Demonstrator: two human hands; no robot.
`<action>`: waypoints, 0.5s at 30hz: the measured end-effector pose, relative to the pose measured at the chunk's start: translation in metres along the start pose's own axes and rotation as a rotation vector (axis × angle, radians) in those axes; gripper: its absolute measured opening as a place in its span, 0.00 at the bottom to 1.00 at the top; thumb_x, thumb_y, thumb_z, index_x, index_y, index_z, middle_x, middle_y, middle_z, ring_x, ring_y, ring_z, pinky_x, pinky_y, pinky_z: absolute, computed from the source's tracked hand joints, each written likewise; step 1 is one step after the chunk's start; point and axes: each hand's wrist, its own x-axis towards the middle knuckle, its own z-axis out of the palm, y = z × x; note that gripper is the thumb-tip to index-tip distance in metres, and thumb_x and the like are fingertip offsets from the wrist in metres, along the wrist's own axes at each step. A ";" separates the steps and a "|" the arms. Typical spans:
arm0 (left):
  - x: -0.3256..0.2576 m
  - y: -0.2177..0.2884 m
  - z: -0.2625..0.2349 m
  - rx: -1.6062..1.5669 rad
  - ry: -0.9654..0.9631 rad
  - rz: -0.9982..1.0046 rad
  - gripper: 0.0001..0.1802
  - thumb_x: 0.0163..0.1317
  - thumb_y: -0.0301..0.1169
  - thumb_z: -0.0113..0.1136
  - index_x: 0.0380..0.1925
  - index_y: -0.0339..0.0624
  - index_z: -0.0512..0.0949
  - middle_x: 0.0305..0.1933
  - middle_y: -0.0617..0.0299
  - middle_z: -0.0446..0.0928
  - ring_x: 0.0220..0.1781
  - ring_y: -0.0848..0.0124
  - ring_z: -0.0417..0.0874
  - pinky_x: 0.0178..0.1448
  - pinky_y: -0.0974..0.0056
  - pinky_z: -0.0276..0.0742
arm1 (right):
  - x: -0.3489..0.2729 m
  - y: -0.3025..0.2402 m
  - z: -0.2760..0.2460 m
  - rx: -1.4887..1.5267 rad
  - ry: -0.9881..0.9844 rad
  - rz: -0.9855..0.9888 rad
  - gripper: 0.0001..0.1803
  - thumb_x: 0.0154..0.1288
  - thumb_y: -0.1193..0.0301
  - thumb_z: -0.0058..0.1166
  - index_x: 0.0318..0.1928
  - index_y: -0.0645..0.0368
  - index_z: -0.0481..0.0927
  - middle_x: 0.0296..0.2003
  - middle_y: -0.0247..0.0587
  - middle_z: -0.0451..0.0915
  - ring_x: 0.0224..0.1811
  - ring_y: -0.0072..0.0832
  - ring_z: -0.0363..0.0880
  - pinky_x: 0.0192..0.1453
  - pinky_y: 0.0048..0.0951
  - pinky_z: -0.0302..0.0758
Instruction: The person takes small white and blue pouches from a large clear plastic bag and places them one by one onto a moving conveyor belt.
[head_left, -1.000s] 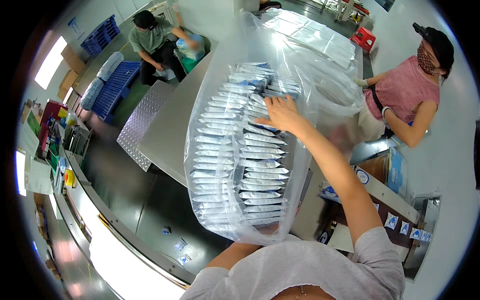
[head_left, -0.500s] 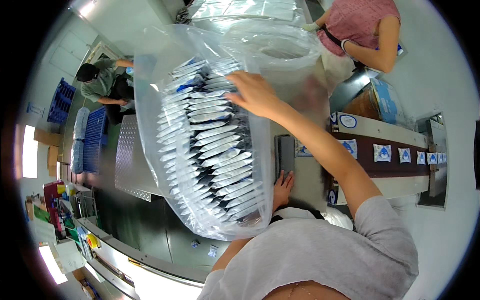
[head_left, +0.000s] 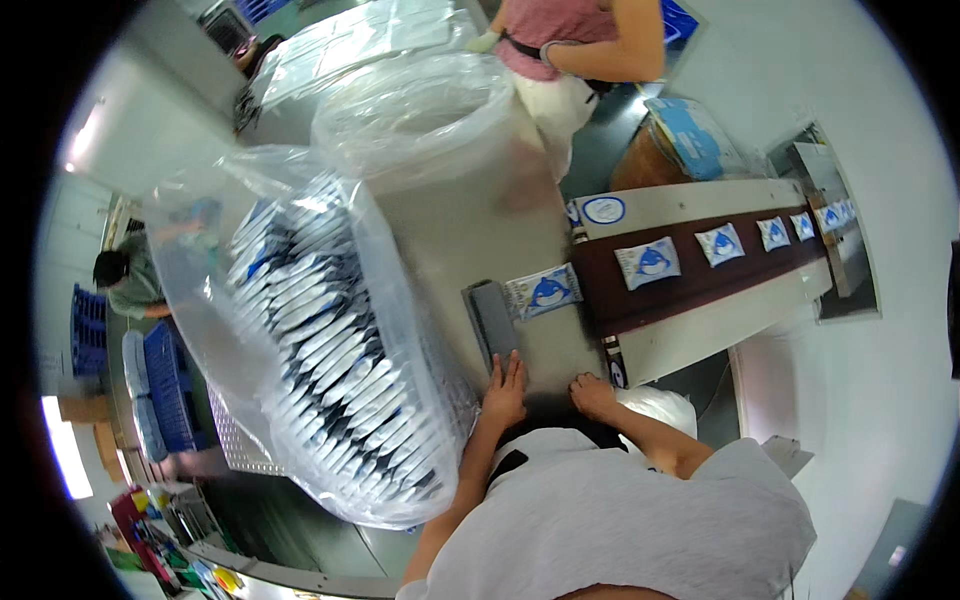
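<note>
My left hand (head_left: 504, 398) lies at the metal table's near edge with its fingers stretched out, their tips at the lower end of a dark grey rectangular block (head_left: 490, 322). My right hand (head_left: 594, 396) rests on the same edge, fingers apart and holding nothing. Left of my left hand lies a large clear plastic bag (head_left: 392, 262) filled with rows of silvery packets (head_left: 318, 300). One white and blue packet (head_left: 545, 292) sits flat on the table just right of the block, at the conveyor's end.
A brown conveyor belt (head_left: 690, 283) on the right carries several more white and blue packets. Beyond the filled bag stand a round, gathered clear bag (head_left: 420, 110) and a stack of silvery sheets (head_left: 365, 40). A person in pink (head_left: 555, 35) stands at the table's far side; another person (head_left: 130, 280) is far left.
My right hand has come back from the packets in the bag to the table's near edge. The view has turned, and a packet now shows fully beside the grey block.
</note>
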 end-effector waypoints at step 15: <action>0.002 -0.002 -0.002 0.006 0.007 0.044 0.42 0.49 0.28 0.54 0.65 0.28 0.51 0.74 0.45 0.36 0.73 0.37 0.29 0.74 0.45 0.37 | 0.057 0.017 -0.050 0.106 -0.489 -0.255 0.11 0.57 0.66 0.50 0.33 0.60 0.79 0.33 0.46 0.80 0.38 0.43 0.78 0.44 0.41 0.73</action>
